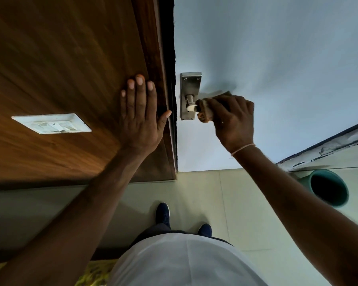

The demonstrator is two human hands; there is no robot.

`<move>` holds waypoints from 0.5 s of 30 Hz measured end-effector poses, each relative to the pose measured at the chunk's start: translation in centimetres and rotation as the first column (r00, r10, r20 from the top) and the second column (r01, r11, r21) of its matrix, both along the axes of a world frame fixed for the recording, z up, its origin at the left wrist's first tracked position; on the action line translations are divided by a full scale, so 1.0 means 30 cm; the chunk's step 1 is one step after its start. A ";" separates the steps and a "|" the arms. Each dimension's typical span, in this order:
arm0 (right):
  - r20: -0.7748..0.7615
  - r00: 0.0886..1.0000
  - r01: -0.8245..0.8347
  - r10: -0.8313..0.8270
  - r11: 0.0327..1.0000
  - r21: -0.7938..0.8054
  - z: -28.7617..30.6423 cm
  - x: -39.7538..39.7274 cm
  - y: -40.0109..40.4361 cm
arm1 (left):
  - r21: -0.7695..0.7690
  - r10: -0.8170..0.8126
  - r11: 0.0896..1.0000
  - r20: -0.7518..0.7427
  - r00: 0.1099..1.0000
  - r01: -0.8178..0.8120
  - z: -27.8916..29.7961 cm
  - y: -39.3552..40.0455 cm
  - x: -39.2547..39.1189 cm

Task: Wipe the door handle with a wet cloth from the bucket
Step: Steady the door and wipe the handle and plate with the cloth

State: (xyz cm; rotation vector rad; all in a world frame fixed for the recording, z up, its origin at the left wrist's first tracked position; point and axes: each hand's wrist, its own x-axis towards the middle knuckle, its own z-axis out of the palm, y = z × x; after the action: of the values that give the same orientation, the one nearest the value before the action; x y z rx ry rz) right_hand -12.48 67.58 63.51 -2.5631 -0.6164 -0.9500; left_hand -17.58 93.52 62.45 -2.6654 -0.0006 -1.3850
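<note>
The right hand grips a brownish cloth, fingers clenched around it, and presses it against the metal door handle. The handle sticks out from a steel plate fixed on the pale door, near its left edge. The left hand lies flat on the brown wooden panel, fingers spread and released, holding nothing, thumb at the panel's right edge. A white switch plate sits on that panel to the left of the hand. A green bucket stands on the tiled floor at the right, well apart from the handle. Two dark shoes show below.
</note>
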 end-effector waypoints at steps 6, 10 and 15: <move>-0.013 0.996 -0.084 0.083 0.991 -0.102 0.032 -0.001 0.157 | 0.004 0.020 1.000 -0.003 1.000 -0.020 0.009 -0.002 -0.001; 0.013 0.989 -0.142 0.148 0.965 -0.223 0.048 0.014 0.226 | 0.018 0.009 1.000 -0.006 1.000 -0.009 0.008 0.008 -0.004; 0.085 0.968 -0.203 0.234 0.941 -0.272 0.019 0.033 0.134 | 0.018 0.025 1.000 0.002 1.000 -0.025 0.009 0.001 -0.004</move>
State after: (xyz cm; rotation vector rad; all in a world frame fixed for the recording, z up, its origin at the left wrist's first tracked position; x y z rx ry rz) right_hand -11.48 71.61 64.10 -2.6001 -1.1039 -1.0029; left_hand -17.70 93.54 62.71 -2.6403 -0.0215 -1.3738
